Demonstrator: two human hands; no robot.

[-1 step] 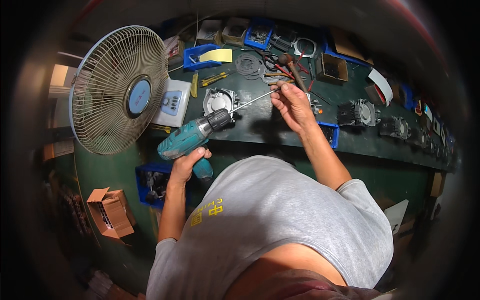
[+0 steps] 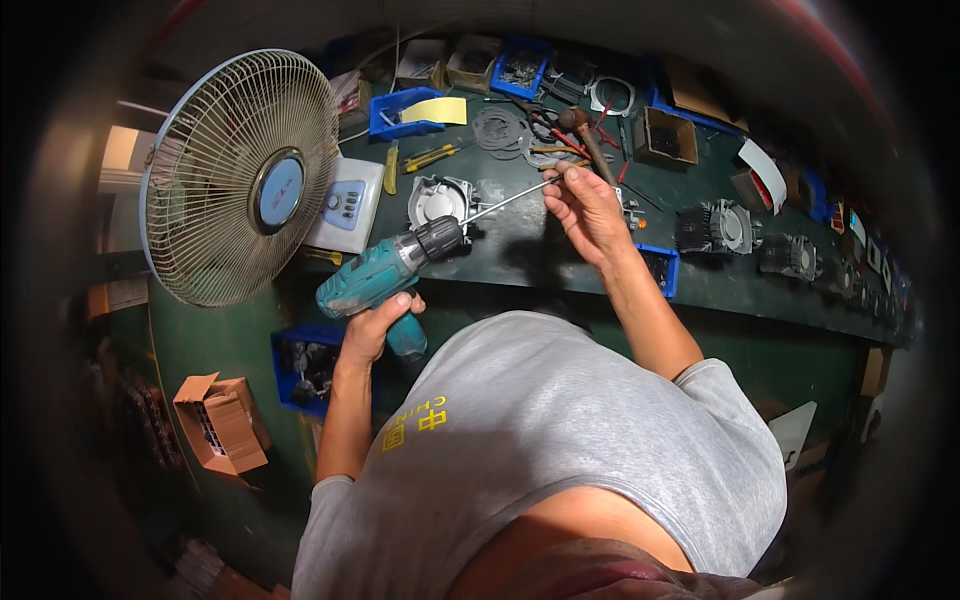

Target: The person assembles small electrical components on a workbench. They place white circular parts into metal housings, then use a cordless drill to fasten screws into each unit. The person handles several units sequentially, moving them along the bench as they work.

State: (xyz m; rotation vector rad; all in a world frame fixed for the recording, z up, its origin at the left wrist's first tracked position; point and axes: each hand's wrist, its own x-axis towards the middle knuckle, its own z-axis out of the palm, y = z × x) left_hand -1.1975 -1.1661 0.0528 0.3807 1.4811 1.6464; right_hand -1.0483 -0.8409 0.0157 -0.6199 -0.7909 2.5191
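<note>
Fan (image 2: 240, 175): big, pale, standing at my left on the green bench (image 2: 600, 270).
Drill (image 2: 385, 275): teal cordless, left hand (image 2: 375, 325) wrapped round its grip.
Bit (image 2: 505, 203): long shaft – right hand (image 2: 590, 210) pinching its tip, maybe seating a screw.
Progress: I judge nothing driven yet.
Obstacles: round motor housing (image 2: 440, 200) under the shaft, blue bins (image 2: 405, 112) behind.

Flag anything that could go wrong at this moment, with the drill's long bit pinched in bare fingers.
1. The right hand pinches the tip of the long bit while the left hand grips the teal cordless drill; a trigger squeeze could twist or nick the fingers.
2. The drill hangs past the bench edge; a slip would likely drop it.
3. The standing fan is close to the drill and could get knocked.
</note>
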